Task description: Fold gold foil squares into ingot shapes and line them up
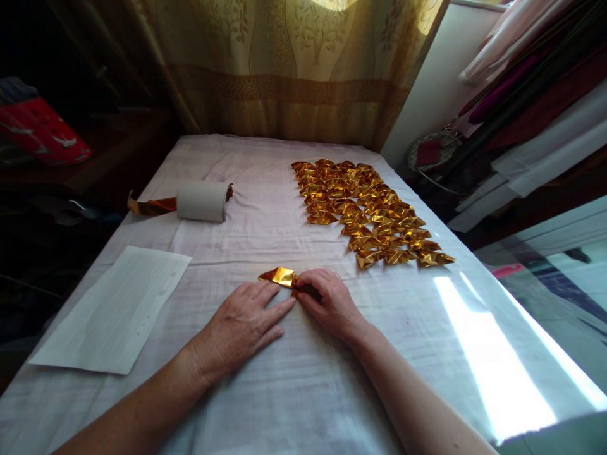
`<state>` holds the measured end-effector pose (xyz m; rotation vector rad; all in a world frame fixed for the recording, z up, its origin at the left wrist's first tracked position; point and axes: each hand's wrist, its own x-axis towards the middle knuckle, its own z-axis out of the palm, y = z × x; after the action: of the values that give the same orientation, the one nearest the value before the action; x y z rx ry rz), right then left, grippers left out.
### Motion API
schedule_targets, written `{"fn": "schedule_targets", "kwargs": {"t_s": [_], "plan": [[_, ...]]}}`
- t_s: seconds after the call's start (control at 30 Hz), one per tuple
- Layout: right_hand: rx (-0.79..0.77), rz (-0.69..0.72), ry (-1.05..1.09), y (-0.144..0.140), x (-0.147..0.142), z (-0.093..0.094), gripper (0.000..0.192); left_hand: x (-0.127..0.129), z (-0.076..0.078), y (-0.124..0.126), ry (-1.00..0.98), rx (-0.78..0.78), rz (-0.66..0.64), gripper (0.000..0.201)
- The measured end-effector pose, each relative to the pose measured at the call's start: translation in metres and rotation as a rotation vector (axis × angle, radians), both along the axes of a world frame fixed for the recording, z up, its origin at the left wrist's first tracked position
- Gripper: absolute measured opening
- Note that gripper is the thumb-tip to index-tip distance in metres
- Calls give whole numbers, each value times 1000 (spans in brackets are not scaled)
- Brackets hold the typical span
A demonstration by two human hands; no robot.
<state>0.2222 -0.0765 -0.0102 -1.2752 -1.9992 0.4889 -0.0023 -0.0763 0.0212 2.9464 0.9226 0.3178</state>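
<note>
While both hands sit low at the near middle of the counter (427,354), I see the gold foil piece (279,276) right at their far edge, lying on the white cloth that covers the counter. My right hand (329,302) has its fingers curled down over the right end of the foil piece, a pinching grip clamped on that end; the foil pokes out leftward from under the fingertips. My left hand (241,325) lies flat, palm down, fingers spread and straight, grip released, holding nothing. Its fingertips (284,308) point right and far, just near of the foil piece and next to the right hand's fingers; whether they touch the foil I cannot tell. So the foil sits far of the left hand and left of the right hand's knuckles, mostly uncovered.

Far right of the hands, well apart, lies a spread of folded gold foil shapes (370,212), set in rough rows running from the far middle toward the right edge. Far left, a white roll (202,201) lies on its side, with a strip of gold foil (152,205) trailing out to its left. Near left, a white sheet of paper (116,306) lies flat, well apart from the left hand. A bright patch of sunlight (493,360) falls across the near right part. A patterned curtain (294,69) hangs behind the far end.
</note>
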Motion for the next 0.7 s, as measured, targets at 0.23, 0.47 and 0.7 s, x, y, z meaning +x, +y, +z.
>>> {"fn": "schedule_targets", "kwargs": {"t_s": [0.23,0.47,0.7], "plan": [[-19,-21,-30,-1,-3,1,18,1,0,-1,28,24,16,43],[-25,-39,-45,-2,-5,2,17,2,-1,-1,35,19,19,42],[16,-3,-17,-3,-2,1,15,1,-1,-2,30,9,30,42]]}}
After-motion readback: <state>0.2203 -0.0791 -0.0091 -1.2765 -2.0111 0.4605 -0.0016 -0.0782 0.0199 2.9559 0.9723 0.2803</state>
